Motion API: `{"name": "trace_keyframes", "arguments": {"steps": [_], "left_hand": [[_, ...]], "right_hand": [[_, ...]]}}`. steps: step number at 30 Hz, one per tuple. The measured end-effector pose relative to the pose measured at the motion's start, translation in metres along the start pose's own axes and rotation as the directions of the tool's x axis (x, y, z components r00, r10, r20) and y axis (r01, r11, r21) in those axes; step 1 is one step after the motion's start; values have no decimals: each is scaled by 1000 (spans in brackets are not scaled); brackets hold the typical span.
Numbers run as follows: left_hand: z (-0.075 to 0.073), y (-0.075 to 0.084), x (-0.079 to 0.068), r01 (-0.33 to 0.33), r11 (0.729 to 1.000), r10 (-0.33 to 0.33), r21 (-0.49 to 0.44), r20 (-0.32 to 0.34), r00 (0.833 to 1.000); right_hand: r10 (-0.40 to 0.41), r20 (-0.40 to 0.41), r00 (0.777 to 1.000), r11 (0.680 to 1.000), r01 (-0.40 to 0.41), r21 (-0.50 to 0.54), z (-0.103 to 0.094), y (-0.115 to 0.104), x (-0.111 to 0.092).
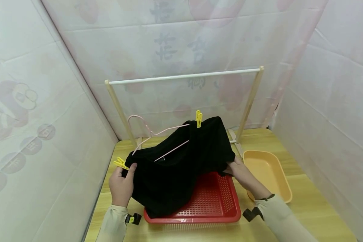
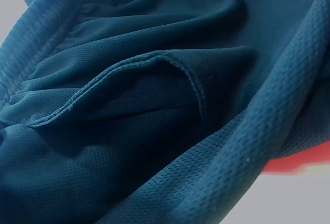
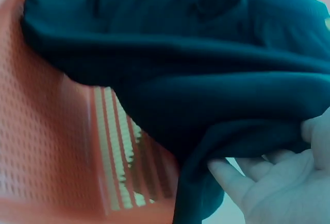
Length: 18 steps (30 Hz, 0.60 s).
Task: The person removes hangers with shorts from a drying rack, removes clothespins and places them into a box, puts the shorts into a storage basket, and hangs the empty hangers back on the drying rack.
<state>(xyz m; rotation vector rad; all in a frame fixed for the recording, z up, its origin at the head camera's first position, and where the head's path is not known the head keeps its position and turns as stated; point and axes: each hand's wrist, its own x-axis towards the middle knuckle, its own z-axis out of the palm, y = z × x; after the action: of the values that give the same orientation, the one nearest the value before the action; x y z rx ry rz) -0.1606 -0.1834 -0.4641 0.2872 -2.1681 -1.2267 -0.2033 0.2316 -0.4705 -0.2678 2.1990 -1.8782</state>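
Observation:
Black shorts (image 1: 166,183) with a gathered waistband hang on a pink wire hanger (image 1: 151,133), tilted over the red basket. One yellow clothespin (image 1: 199,119) is clipped at the waistband's upper right, another yellow clothespin (image 1: 120,163) at its left end. My left hand (image 1: 121,186) grips the waistband corner beside that left clothespin, thumb on top. With my right hand (image 1: 240,171) I pinch the lower edge of a leg; fingers lie under the fabric in the right wrist view. A pocket opening (image 2: 160,59) shows in the left wrist view, where the left hand is out of sight.
Below the shorts stands a red perforated basket (image 1: 193,220) on the wooden table (image 1: 311,198). A yellow tray (image 1: 266,168) lies to the right. Behind, a wooden rack with a white rail (image 1: 181,77) stands before the printed curtain (image 1: 175,47).

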Motion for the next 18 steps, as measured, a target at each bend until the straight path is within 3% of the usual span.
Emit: {"name": "trace_keyframes", "arguments": {"steps": [2, 5, 9, 11, 14, 16, 18], "left_hand": [[1, 0, 0, -2, 1000, 2, 2, 0, 1000], [2, 0, -1, -10, 1000, 10, 8, -1, 1000], [4, 0, 0, -33, 999, 33, 28, 4, 999], [6, 0, 0, -46, 998, 46, 46, 7, 999], [8, -2, 0, -71, 995, 69, 68, 29, 997], [11, -3, -1, -92, 992, 88, 86, 46, 995], [13, -6, -2, -114, 988, 106, 101, 74, 992]], "right_hand": [[28, 26, 999, 999, -29, 32, 10, -3, -4], [32, 132, 991, 992, -47, 118, 26, -1, -7], [21, 292, 956, 988, -65, 141, 45, 10, -8], [36, 330, 943, 996, -60, 65, 52, 16, -9], [58, 367, 928, 987, 1, -160, 56, 21, -11], [57, 389, 919, 940, 82, -331, 55, 23, -13], [33, 422, 906, 859, 190, -476, 52, 24, -15]]}}
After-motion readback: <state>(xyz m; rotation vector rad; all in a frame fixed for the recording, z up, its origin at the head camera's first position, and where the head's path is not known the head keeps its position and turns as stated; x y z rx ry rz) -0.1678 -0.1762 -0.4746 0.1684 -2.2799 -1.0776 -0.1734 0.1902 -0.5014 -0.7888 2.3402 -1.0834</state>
